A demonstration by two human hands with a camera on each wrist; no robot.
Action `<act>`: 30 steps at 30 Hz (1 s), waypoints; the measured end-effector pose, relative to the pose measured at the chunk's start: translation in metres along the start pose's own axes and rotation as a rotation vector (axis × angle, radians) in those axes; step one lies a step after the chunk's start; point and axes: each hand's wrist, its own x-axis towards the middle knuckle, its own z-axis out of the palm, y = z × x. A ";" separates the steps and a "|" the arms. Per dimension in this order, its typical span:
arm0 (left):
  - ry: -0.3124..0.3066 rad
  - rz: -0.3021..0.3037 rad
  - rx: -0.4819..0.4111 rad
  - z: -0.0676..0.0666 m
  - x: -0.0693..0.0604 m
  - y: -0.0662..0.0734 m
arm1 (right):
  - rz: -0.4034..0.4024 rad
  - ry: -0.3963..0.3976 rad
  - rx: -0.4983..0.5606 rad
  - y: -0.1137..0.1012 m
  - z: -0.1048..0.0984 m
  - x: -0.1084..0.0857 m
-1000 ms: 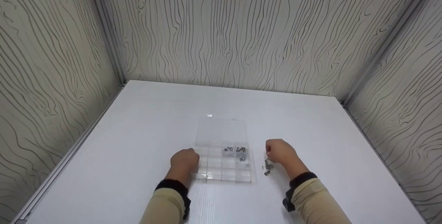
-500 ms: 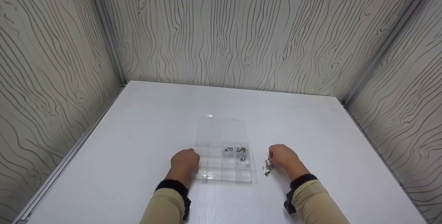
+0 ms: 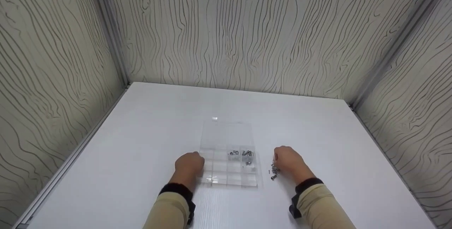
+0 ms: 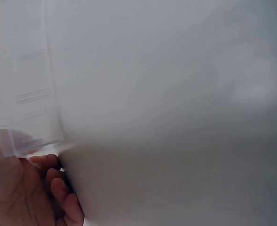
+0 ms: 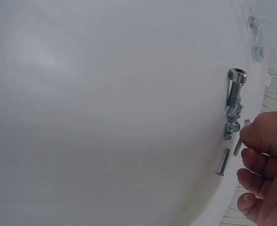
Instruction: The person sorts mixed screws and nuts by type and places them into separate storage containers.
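A clear plastic compartment box [image 3: 233, 168] lies on the white table with its lid [image 3: 227, 133] folded open away from me. My left hand [image 3: 189, 165] grips the box's left edge, thumb at the wall and fingers curled low beside it in the left wrist view. To the right of the box, my right hand [image 3: 289, 159] is at a small pile of metal screws [image 3: 274, 169]. In the right wrist view its thumb and forefinger pinch a thin screw [image 5: 236, 149]. A larger socket-head screw [image 5: 234, 92] and a short thin screw [image 5: 224, 162] lie close by.
Small metal pieces [image 3: 234, 152] and screws [image 3: 247, 153] sit in two far-row compartments at the box's right side. Another piece [image 3: 248, 163] is in the compartment nearer me. Wood-patterned walls [image 3: 226, 34] enclose the table [image 3: 159, 116] at the back and sides.
My right hand has come down and nearer to me, from beyond the pile to its edge, and shifted slightly in the last half second. My left hand and the box stay put.
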 end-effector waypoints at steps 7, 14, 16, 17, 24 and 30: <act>-0.028 0.011 0.022 -0.001 -0.001 0.000 | -0.010 0.041 0.063 -0.020 -0.011 0.000; 0.001 0.021 0.042 -0.001 0.000 0.000 | -0.127 0.174 0.061 -0.043 -0.017 0.002; -0.012 0.042 0.088 -0.002 -0.001 0.001 | -0.146 0.193 0.061 -0.049 -0.017 0.003; -0.029 0.059 0.126 -0.003 -0.003 0.001 | -0.157 0.201 0.060 -0.051 -0.016 0.004; -0.089 0.152 0.289 -0.011 -0.009 0.003 | -0.226 0.245 0.074 -0.069 -0.009 0.007; -0.071 0.166 0.291 -0.008 -0.006 0.001 | -0.222 0.207 0.092 -0.078 -0.003 0.009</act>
